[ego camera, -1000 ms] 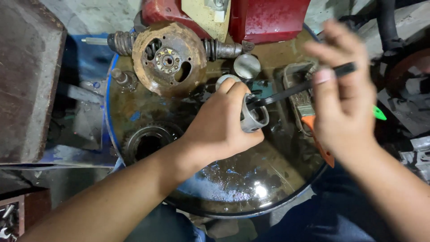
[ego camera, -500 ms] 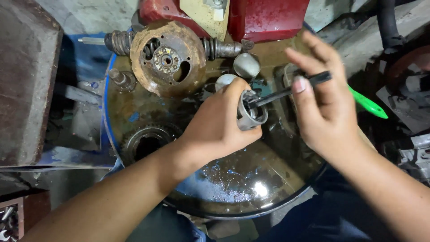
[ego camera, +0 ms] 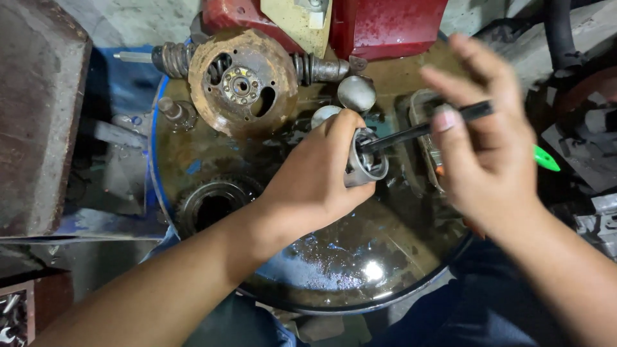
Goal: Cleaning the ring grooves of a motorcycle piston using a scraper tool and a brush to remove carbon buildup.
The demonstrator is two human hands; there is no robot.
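Observation:
My left hand [ego camera: 315, 183] grips a small grey metal cylinder [ego camera: 366, 162] with its open end turned to the right, above an oily round drum top [ego camera: 334, 257]. My right hand [ego camera: 488, 151] pinches a thin black rod [ego camera: 418, 132] whose tip sits inside the cylinder's opening. A green-tipped tool [ego camera: 546, 159] pokes out behind my right hand.
A rusty round engine plate [ego camera: 241, 83] with a central hub leans at the drum's far edge, under a red machine body [ego camera: 385, 26]. Coiled springs [ego camera: 170, 58], two shiny metal caps [ego camera: 357, 93] and a dark round opening [ego camera: 212, 209] lie on the drum. A rusty metal block [ego camera: 35, 115] stands left.
My right hand has drifted left and a little lower, keeping the black rod in the cylinder's mouth. My left hand has held the cylinder nearly still.

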